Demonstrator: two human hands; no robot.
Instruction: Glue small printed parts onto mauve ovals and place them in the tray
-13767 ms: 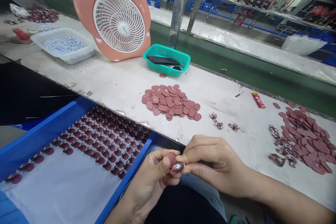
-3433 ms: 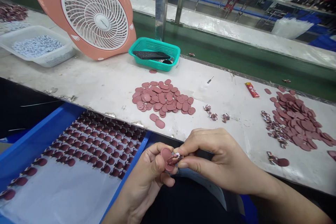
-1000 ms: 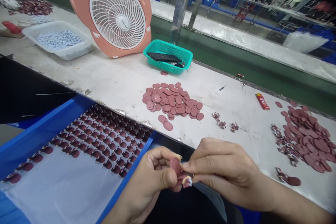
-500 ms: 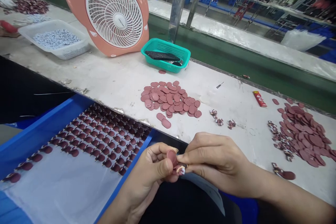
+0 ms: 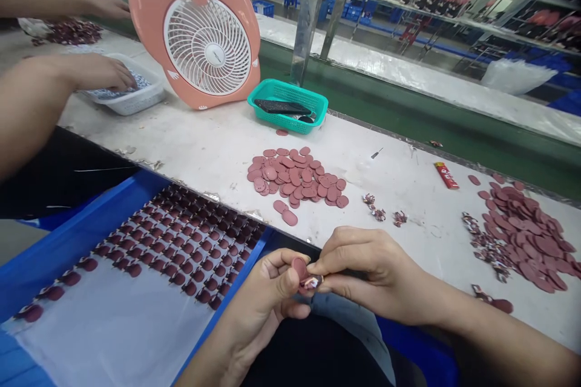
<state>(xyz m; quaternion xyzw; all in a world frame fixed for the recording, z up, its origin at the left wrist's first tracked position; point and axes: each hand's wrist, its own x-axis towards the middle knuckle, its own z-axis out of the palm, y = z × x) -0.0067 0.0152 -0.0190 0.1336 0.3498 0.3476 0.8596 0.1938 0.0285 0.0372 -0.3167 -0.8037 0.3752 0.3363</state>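
My left hand (image 5: 265, 293) pinches a maroon oval disc (image 5: 299, 267) between thumb and fingers, just above my lap. My right hand (image 5: 370, 272) comes in from the right and pinches a small printed piece (image 5: 312, 282) against the disc's lower edge. Part of the disc is hidden by my fingers. Beyond my hands, a loose pile of pink oval discs (image 5: 296, 176) lies on the white bench (image 5: 195, 139), with a few small printed pieces (image 5: 374, 208) to its right. A larger pile of discs (image 5: 531, 236) lies further right.
Left of my hands, a blue tray (image 5: 91, 230) holds rows of finished maroon pieces on white sheet. A co-worker's hands (image 5: 102, 72) reach into a white tray (image 5: 147, 94) behind a pink fan (image 5: 207, 45). A green basket (image 5: 288, 106) and red tube (image 5: 445, 175) stand on the bench.
A co-worker's arms have entered at the upper left, one hand in the white tray. My hands stay together on the disc, and the view has shifted slightly.
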